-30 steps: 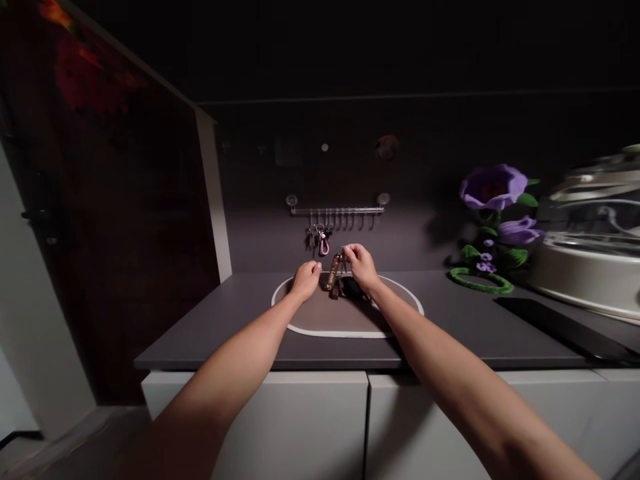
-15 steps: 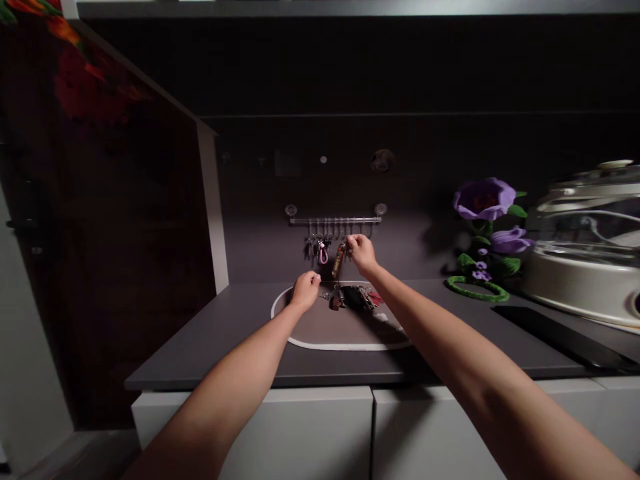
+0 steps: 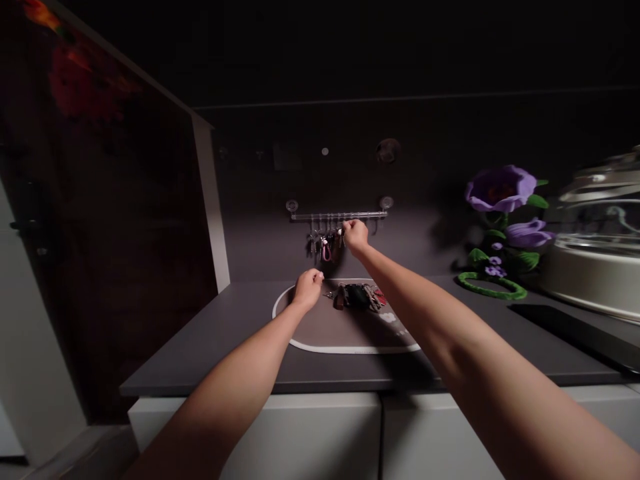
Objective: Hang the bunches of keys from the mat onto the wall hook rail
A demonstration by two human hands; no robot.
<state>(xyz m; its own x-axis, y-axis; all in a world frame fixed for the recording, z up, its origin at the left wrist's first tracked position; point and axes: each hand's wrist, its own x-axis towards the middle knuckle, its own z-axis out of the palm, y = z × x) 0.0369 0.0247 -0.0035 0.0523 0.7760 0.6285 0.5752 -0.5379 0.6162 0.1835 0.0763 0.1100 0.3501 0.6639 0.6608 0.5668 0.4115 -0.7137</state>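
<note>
My right hand (image 3: 356,237) is raised to the wall with its fingers pinched at the hooks of a clear rail (image 3: 340,215). Small metal keys (image 3: 341,238) show at its fingertips; the rest of what it holds is hidden. To the left, several keys (image 3: 313,241) hang from the hooks, along with a pink loop keychain (image 3: 327,251). Lower down, my left hand (image 3: 307,290) hovers above the left part of an oval mat (image 3: 320,330), fingers closed; whether anything is in them is hidden. On the mat beside it lies a bunch of dark and red key rings (image 3: 357,297).
Purple felt flowers (image 3: 501,189) with a green ring base stand at the right. Beyond them is a white appliance with a clear cover (image 3: 595,270). A flat black object (image 3: 570,330) lies on the counter (image 3: 200,347). A dark door is at the left.
My right hand has moved up closer to the rail. The brown keychain that dangled below it no longer shows. My left hand has stayed nearly in place. The view has shifted slightly.
</note>
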